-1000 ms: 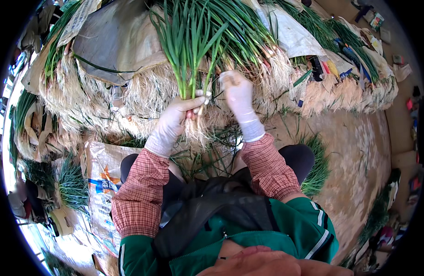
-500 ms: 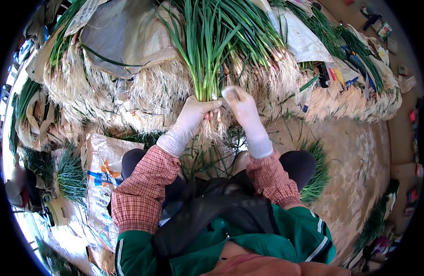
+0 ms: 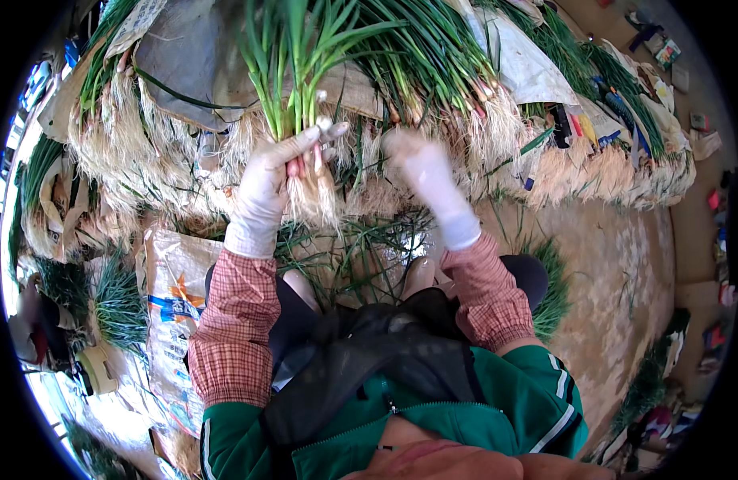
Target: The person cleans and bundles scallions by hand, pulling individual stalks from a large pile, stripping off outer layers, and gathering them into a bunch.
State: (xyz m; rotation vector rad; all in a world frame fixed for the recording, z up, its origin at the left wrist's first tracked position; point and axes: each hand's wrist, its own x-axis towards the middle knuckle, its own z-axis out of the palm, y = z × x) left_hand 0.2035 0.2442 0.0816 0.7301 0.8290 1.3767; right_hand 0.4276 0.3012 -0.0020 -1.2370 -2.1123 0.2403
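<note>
Wrapped in a whitish glove, my left hand (image 3: 261,180) is closed around a small bunch of green onions (image 3: 290,96). Their green leaves point up and away from me, while pale roots and pinkish bulbs hang below the fingers. To the right, my gloved right hand (image 3: 417,160) is smeared by motion, so its fingers cannot be made out. It is apart from the bunch, at the near edge of a heap of green onions (image 3: 445,68) whose roots face me.
Grey sheeting (image 3: 181,68) and a white sack (image 3: 533,68) cover parts of the heap. Cut leaves (image 3: 357,256) litter the floor between my feet. A printed sack (image 3: 165,280) lies left of my knee, and a green bundle (image 3: 551,280) to the right. Another person (image 3: 41,320) is at the far left.
My left hand has moved left with the green onions, away from the heap's middle. The right hand has shifted slightly, and the gap between my hands is wider.
</note>
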